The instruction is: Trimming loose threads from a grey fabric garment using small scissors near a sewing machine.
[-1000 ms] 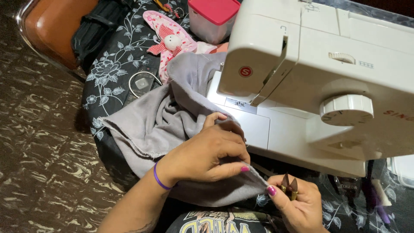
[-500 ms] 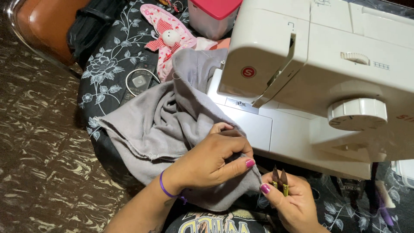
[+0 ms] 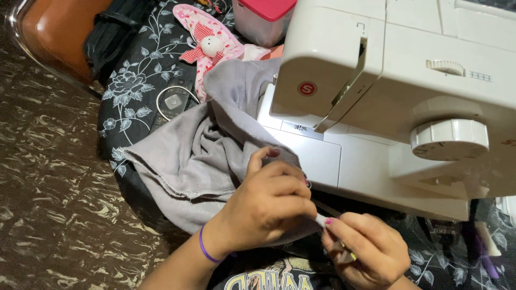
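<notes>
Left hand (image 3: 269, 201) closed, pinching grey cloth (image 3: 199, 156) at its near edge, thumb up on a fold. Right hand (image 3: 368, 252) curled shut around a small tool (image 3: 344, 256), only its tip showing, too hidden to identify; fingertips meet the left hand's at the cloth edge. Cloth is bunched just left of the white sewing machine (image 3: 403, 91), trailing up under its head and over a floral black cover (image 3: 140, 80). Purple band (image 3: 204, 252) on left wrist. Further off: pink rabbit toy (image 3: 207, 45), pink-lidded tub (image 3: 263, 19), remote (image 3: 173, 102), brown chair (image 3: 54, 32) top left.
</notes>
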